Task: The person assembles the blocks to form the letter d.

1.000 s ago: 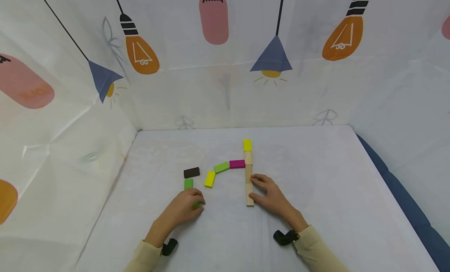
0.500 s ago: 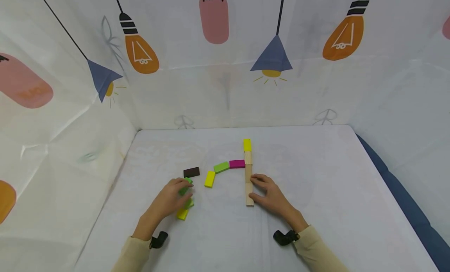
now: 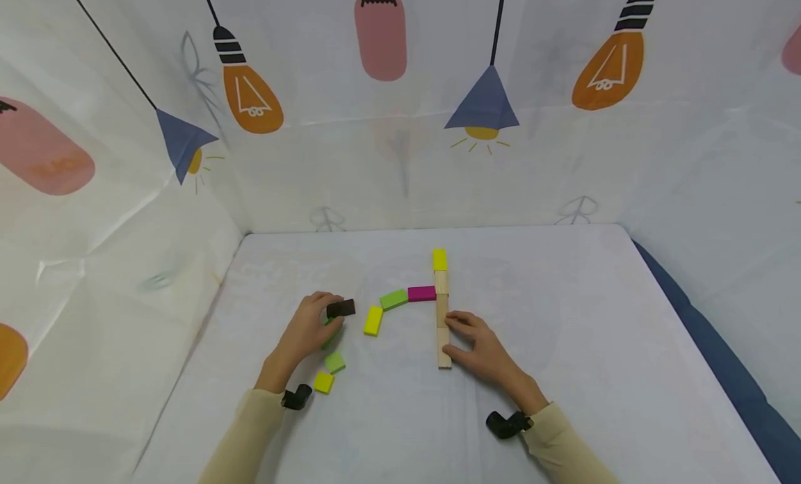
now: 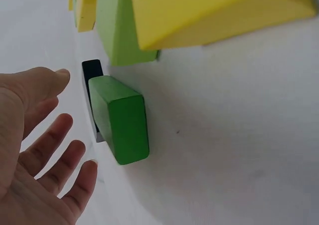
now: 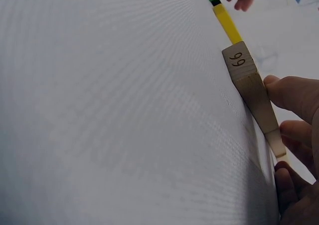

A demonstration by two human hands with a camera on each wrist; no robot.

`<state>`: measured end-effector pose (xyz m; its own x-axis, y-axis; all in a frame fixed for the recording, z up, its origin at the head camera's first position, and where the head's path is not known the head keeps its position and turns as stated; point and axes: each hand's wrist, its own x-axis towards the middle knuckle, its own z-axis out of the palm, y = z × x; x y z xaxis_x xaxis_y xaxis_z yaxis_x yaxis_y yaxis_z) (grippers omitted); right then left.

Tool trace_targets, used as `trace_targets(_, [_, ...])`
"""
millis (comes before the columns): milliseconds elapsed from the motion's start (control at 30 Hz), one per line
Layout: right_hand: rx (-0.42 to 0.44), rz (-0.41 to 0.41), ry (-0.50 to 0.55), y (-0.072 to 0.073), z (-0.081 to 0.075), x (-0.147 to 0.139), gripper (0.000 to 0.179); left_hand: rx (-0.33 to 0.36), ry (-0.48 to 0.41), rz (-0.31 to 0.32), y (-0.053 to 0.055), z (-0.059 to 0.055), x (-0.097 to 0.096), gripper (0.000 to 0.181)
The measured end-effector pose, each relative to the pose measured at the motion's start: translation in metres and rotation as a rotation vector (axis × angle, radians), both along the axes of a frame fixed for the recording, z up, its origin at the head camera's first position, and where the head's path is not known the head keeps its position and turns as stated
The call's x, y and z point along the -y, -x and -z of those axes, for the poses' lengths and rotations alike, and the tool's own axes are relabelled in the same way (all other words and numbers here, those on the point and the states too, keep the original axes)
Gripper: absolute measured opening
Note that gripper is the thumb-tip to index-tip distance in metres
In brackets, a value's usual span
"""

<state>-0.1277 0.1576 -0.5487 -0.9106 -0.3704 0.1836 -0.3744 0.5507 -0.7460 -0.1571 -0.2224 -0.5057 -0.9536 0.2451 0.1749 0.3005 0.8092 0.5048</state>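
Observation:
My left hand [image 3: 311,324] reaches around the near side of a dark brown block [image 3: 341,308], fingers spread and relaxed. In the left wrist view a gap shows between those fingers and the brown block [image 4: 91,68]. A dark green block [image 3: 329,336] lies under the left hand, partly hidden by it. Nearer to me sit a light green block [image 3: 334,362] and a yellow block [image 3: 323,382]. My right hand [image 3: 482,348] rests with thumb and fingertips against the right side of a row of plain wooden blocks [image 3: 443,338]. One wooden end [image 5: 238,60] bears a stamped number.
A yellow block [image 3: 440,259] tops the wooden row. From the row's left side, a magenta block [image 3: 422,293], a light green block [image 3: 393,300] and a yellow block [image 3: 373,321] curve toward me. A white curtain with printed lamps [image 3: 482,101] stands behind the white table [image 3: 563,296].
My left hand has left the light green and yellow blocks and moved away from me to the brown block. The dark green block has turned askew. My right hand stays in place.

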Motion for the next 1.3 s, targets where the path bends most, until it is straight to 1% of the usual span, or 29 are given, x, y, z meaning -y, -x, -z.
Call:
trace_targets(133, [0.007,0.000,0.003,0.000,0.000,0.000,0.058,0.015,-0.006,-0.030,0.009,0.006,-0.001,0.039])
trace_targets(233, [0.008,0.000,0.000,0.000,0.000,0.000,0.058,0.045,-0.011,-0.037,0.014,0.007,-0.002,0.040])
trace_targets(333, [0.003,0.005,-0.008,0.000,0.000,-0.001,0.058,0.107,-0.004,-0.025,0.019,0.006,-0.003,0.041])
trace_targets(500, [-0.001,0.003,-0.002,0.000,0.001,-0.002,0.058,0.243,0.033,-0.013,0.026,-0.001,-0.007,0.042])
trace_targets(567, [0.001,0.002,0.002,0.000,0.001,-0.002,0.057,0.274,0.048,-0.018,0.028,-0.003,-0.010,0.042])
trace_targets(667, [0.003,0.001,0.003,0.000,0.001,-0.001,0.057,0.297,0.076,-0.019,0.031,-0.006,-0.013,0.041])
trace_targets(867, [0.009,0.000,0.008,0.000,0.001,-0.001,0.058,0.303,0.098,0.015,0.036,-0.005,-0.013,0.037])
trace_targets(967, [0.006,0.001,0.006,0.000,0.002,0.000,0.058,0.267,0.100,0.046,0.036,-0.007,-0.012,0.036])
trace_targets(1067, [0.000,0.001,0.006,0.000,0.002,0.000,0.058,0.223,0.102,0.069,0.033,-0.013,-0.014,0.036])
trace_targets(1200, [0.000,0.002,0.001,0.000,0.003,-0.001,0.057,0.178,0.095,0.107,0.027,-0.024,-0.020,0.036])
trace_targets(1300, [-0.003,0.005,-0.005,0.001,0.003,-0.001,0.057,0.150,0.084,0.160,0.019,-0.032,-0.028,0.036])
